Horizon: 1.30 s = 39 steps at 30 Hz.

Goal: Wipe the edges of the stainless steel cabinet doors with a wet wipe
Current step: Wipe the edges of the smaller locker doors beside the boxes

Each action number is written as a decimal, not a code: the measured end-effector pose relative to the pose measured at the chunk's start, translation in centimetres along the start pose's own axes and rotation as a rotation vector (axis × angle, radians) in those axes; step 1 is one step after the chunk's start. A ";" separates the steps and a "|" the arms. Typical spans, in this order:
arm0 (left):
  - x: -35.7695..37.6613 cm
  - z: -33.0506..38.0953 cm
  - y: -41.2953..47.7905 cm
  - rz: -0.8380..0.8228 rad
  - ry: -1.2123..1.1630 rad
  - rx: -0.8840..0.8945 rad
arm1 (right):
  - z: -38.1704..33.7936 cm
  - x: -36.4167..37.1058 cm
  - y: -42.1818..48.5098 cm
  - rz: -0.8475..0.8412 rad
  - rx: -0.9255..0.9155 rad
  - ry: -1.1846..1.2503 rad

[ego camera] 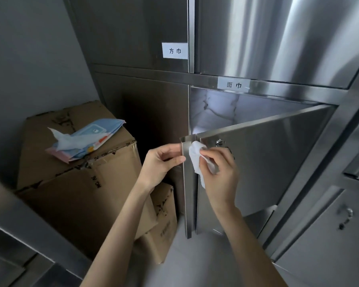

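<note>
A stainless steel cabinet door [274,158] stands swung open toward me, hinged on the right, with a small lock near its free edge. My left hand [161,162] pinches the door's folded free edge [188,183] near the top. My right hand [220,172] holds a crumpled white wet wipe [195,158] pressed against that same edge, just below the top corner. Part of the wipe hangs down under my fingers.
A pack of wet wipes [87,141] with one sheet sticking out lies on stacked cardboard boxes [75,183] at the left. Folded white towels [214,110] fill the open compartment. Closed steel doors with paper labels [175,51] stand above, and another locked door [330,235] at the lower right.
</note>
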<state>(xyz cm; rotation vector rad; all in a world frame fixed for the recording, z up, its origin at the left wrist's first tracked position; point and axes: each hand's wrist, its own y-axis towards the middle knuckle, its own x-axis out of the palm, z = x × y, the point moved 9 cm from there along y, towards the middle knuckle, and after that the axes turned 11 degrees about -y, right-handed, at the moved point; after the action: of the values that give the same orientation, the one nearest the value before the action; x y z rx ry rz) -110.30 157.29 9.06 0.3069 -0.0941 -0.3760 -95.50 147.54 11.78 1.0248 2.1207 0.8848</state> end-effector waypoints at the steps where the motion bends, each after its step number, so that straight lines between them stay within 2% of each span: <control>1: 0.2 -1.3 -0.4 -0.005 0.004 -0.030 | -0.3 -0.2 0.2 0.012 -0.011 0.005; 6: 1.9 -9.6 -3.4 0.025 0.024 -0.241 | -1.5 0.9 0.3 0.061 -0.104 0.040; 9: 1.6 -13.0 -4.8 0.045 0.067 -0.283 | -0.7 2.2 -1.4 0.080 -0.091 0.017; 13: 0.6 -14.0 -4.9 0.023 0.110 -0.281 | 0.9 3.1 -3.0 -0.014 -0.001 -0.017; 18: 0.7 -14.8 -4.9 -0.030 0.085 -0.286 | -2.0 2.0 1.5 0.114 -0.122 0.062; 26: 1.0 -14.7 -5.8 -0.056 0.045 -0.293 | -1.0 1.3 0.0 0.141 -0.006 0.116; 29: 1.4 -14.7 -5.7 -0.140 0.074 -0.347 | 0.1 -0.5 0.1 0.166 0.166 0.231; 31: 1.6 -13.7 -5.0 -0.241 0.162 -0.370 | 0.5 -3.2 0.2 0.259 0.139 0.217; 33: 1.7 -11.3 -3.5 -0.312 0.119 -0.409 | 0.5 -5.0 -0.1 0.287 0.073 0.121; 37: 3.3 -3.8 0.9 -0.475 -0.096 -0.415 | 0.9 -4.2 -3.4 0.173 0.028 -0.030; 39: 5.4 -0.7 3.0 -0.621 -0.142 -0.474 | 1.5 -2.3 -5.0 0.069 0.064 -0.023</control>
<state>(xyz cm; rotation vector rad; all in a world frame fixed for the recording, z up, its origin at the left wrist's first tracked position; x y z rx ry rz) -104.13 158.06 9.56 -0.1729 -0.0444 -1.0167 -95.31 143.65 7.58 1.1412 2.1182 0.8384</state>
